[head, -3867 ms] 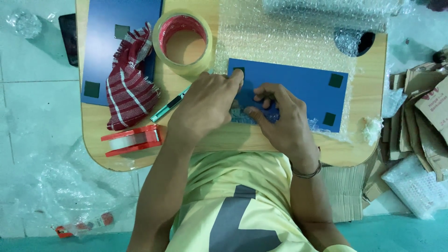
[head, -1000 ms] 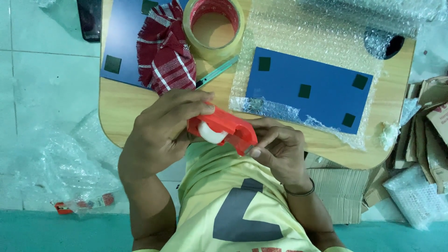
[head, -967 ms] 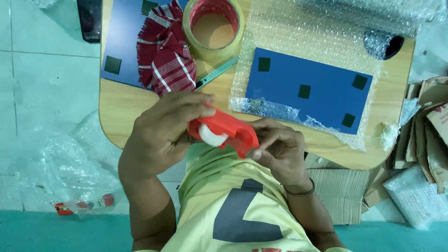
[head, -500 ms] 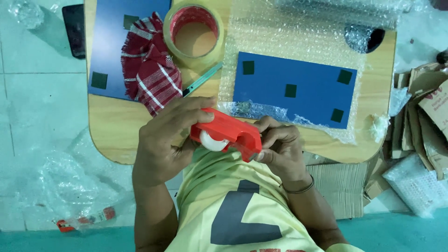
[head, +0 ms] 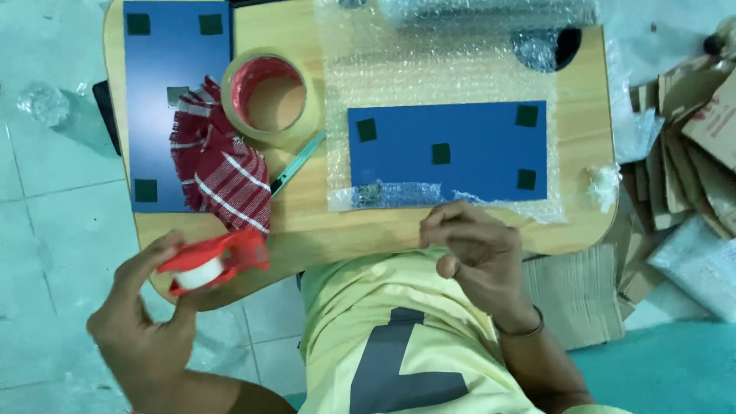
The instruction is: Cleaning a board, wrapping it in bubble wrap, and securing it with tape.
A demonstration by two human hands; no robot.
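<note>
The left hand [head: 149, 322] holds a red tape holder [head: 215, 261] with a white roll inside it. The thumb and fingers are closed around the holder, out past the near left corner of the wooden table [head: 322, 230]. The holder's long side runs left to right, and it tips up a little at the end that points toward the table. The right hand [head: 475, 257] holds nothing that can be seen. Its fingers are curled in loosely, with the thumb tip near the first finger, and it sits at the table's near edge. It cannot be told if a small bit of tape is pinched there. Just past the right hand, on the far side, lies a blue board [head: 460, 149] with small dark squares on it. The board rests on a sheet of bubble wrap [head: 429, 69], and its long side runs left to right too. A strip of the wrap is folded over the board's near edge, just beyond the right fingers. So the right hand is the near one to the board, and the left hand with the tape holder is well off to the side. Beyond the left hand lie a red striped cloth [head: 218, 176], a big tape roll [head: 268, 96] and a green pen [head: 299, 161].
</note>
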